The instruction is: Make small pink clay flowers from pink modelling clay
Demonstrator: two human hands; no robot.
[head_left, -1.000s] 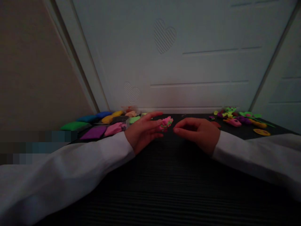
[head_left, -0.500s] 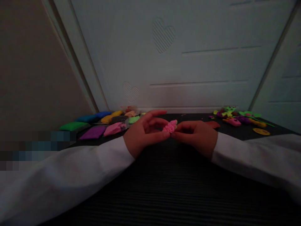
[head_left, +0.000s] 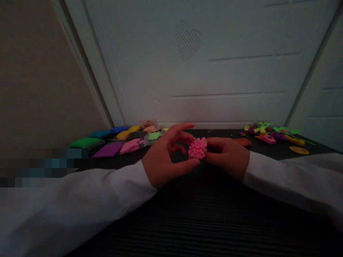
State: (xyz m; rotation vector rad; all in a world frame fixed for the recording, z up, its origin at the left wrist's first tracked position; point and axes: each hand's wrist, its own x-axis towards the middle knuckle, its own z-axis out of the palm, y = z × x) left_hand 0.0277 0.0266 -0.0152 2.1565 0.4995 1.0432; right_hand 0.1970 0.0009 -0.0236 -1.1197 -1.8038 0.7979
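Facing the camera, pink blossoms (head_left: 198,149) — long axis unclear — sit pinched in the right hand (head_left: 229,156), left hand (head_left: 164,159) half-open.

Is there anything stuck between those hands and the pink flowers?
No, nothing visible stands between them. The left hand has its thumb at the lower edge of the pink flowers, and the right hand seems to pinch them from the right. The purple bag lies off to the left.
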